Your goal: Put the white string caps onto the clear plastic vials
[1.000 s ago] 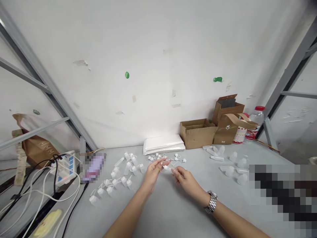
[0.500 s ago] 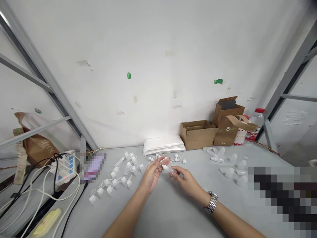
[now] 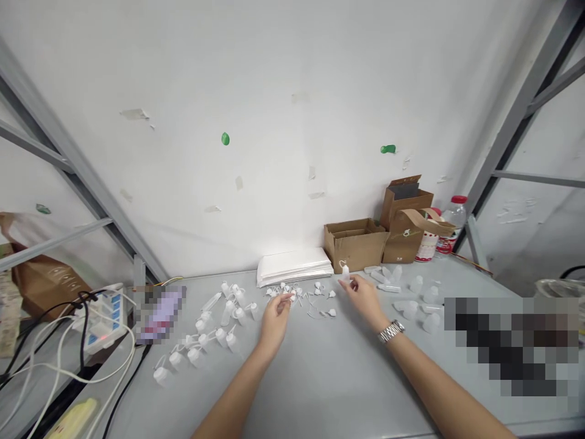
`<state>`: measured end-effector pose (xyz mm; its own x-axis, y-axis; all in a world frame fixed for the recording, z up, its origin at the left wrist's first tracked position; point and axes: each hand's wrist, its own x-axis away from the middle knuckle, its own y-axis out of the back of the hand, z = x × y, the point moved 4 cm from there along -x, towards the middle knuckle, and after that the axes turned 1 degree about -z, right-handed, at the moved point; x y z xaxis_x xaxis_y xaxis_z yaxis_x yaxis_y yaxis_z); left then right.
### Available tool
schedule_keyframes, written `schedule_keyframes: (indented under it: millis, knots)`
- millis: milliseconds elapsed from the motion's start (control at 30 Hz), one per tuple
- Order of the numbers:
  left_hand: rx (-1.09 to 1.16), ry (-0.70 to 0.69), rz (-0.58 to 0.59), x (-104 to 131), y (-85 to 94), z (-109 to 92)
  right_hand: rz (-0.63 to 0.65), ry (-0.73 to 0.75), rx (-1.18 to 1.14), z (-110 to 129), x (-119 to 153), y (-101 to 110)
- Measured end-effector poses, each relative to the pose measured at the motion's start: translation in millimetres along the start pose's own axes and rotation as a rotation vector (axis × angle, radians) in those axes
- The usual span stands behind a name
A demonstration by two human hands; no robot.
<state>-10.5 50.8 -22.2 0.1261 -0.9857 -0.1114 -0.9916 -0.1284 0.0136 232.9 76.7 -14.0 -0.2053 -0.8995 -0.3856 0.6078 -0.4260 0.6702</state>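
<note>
My right hand (image 3: 363, 296) holds a small clear bottle with a white cap (image 3: 345, 273) upright between thumb and fingers, in front of the cardboard box. At the middle, my left hand (image 3: 275, 320) has its fingers pinched at the small white caps (image 3: 299, 292); a white cap shows at its fingertips. Several capped bottles (image 3: 193, 355) with looped straps stand and lie to the left of my left hand. Uncapped clear bottles (image 3: 409, 308) lie and stand on the grey table to the right of my right hand.
A stack of white sheets (image 3: 295, 267) lies against the wall beside an open cardboard box (image 3: 356, 247) and a brown bag (image 3: 402, 244). Red-capped jars (image 3: 452, 225) stand behind. On the left are a power strip (image 3: 107, 320), cables and a purple item (image 3: 162, 314).
My hands have moved apart. The right hand has carried the capped bottle right and away from me; the left has let go of it and closed at the loose caps. The view has shifted slightly.
</note>
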Motion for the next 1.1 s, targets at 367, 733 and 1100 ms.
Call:
schedule_keyframes:
  millis: [367,733,1100]
  knots:
    - [-0.538,-0.246,-0.020,1,4.4,5,0.114,-0.019,0.180,-16,-7,-17]
    - [-0.942,-0.381,0.031,-5,-5.2,7,-0.252,0.076,0.410,-12,51,98]
    - [-0.815,-0.356,0.021,-13,-2.7,11,-0.084,0.043,0.640,-40,45,104]
